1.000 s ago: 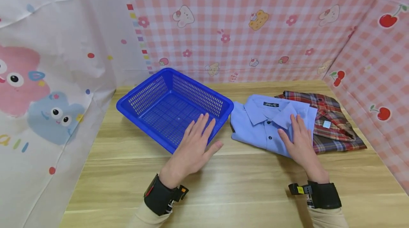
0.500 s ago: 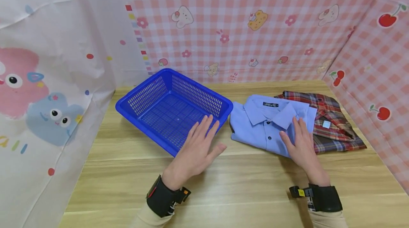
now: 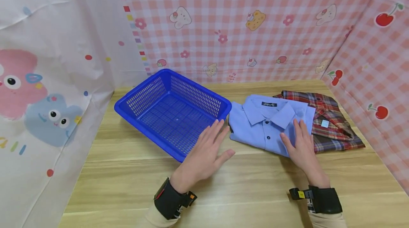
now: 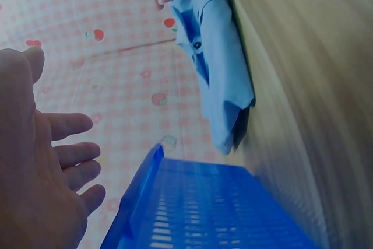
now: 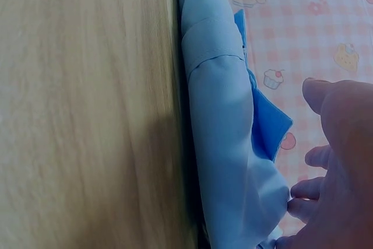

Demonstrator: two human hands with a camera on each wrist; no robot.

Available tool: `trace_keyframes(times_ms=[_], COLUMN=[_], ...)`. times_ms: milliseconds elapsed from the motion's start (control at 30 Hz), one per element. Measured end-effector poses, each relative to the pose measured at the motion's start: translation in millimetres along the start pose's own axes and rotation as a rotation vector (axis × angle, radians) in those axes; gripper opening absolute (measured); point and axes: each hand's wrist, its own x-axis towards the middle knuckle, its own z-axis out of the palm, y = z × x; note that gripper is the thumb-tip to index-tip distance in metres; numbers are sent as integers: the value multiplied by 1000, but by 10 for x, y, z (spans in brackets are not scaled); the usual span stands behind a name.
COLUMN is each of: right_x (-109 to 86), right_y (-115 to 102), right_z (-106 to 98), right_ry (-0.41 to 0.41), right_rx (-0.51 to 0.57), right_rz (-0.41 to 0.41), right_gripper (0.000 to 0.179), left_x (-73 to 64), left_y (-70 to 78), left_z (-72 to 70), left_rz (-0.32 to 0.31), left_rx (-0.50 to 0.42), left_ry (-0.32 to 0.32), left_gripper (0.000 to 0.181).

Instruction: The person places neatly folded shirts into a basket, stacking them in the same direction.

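A folded light-blue collared shirt (image 3: 255,134) with dark buttons lies on the table, overlapping a folded plaid shirt (image 3: 335,121) at its right. My right hand (image 3: 301,150) is over the blue shirt's right part, fingers extended; in the right wrist view its fingertips (image 5: 303,208) are at the cloth, though contact is hard to tell. My left hand (image 3: 206,157) hovers over the near right corner of a blue plastic basket (image 3: 145,126), fingers straight and holding nothing. The left wrist view shows that hand apart from the basket's rim (image 4: 140,185).
The wooden table (image 3: 127,185) runs back to a pink checked cloth wall (image 3: 271,43). A white patterned cloth (image 3: 64,79) hangs at the left, and another checked cloth (image 3: 377,86) at the right. The basket's right corner nearly meets the blue shirt's left edge.
My left hand has moved to the right and slightly nearer me, along the basket's near right corner. The right hand has barely shifted. Basket and shirts lie as before; the view has turned slightly.
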Motion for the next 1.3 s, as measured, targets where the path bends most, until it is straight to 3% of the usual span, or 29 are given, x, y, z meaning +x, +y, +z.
trace_keyframes(times_ms=[367,833,1133,1300], right_x=[-35,-65,-101,-129], right_y=[44,95,137,154], right_z=[-4,3,73,109], right_ry=[15,-3,-8,-2], right_rx=[11,13,6,15], right_rz=[24,65,77,64], right_gripper=[81,83,82,82], left_x=[33,67,91,105], left_y=[76,75,25,-7], left_z=[146,310,513,612], left_rz=[-13,12,-47,-107], left_rx=[-54,25,-28,-64], left_ry=[-70,-72,-22,-38], left_gripper=[72,72,70,71])
